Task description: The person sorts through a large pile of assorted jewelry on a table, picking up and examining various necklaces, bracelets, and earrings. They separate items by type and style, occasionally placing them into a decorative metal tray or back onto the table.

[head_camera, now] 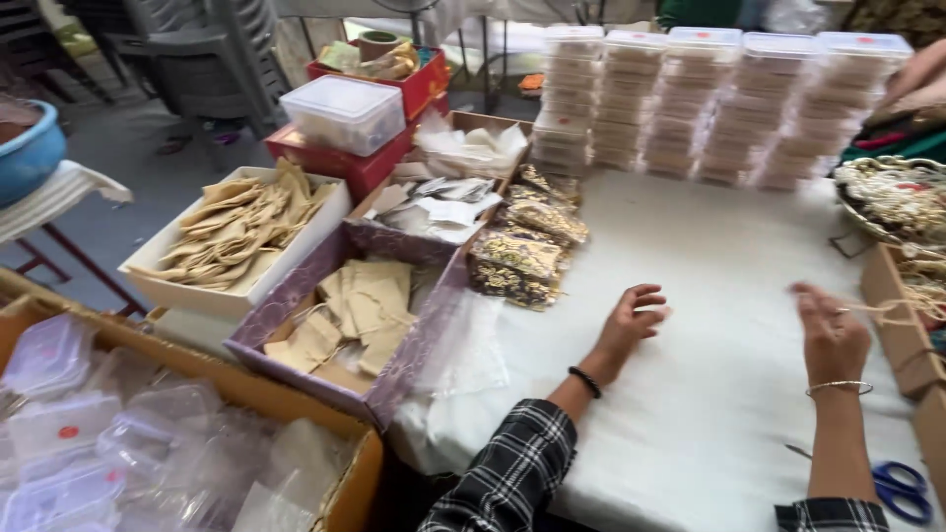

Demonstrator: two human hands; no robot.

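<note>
The left hand [631, 317] is resting on the white tablecloth [709, 394] with its fingers curled inward, holding nothing, a black band sitting on its wrist. The right hand [830, 330] is hovering blurred just above the cloth, pinching a pale string [887, 307] that is running toward the cardboard box [892, 315] at the right edge. Blue-handled scissors [902, 490] are lying near the right forearm. Patterned packets [522, 251] are piling up beyond the left hand, and stacked clear lidded containers [719, 103] are lining the table's far side.

Left hand [631, 320] rests with fingers curled; right hand [831, 330] is raised (blurred), fingers extended.
</note>
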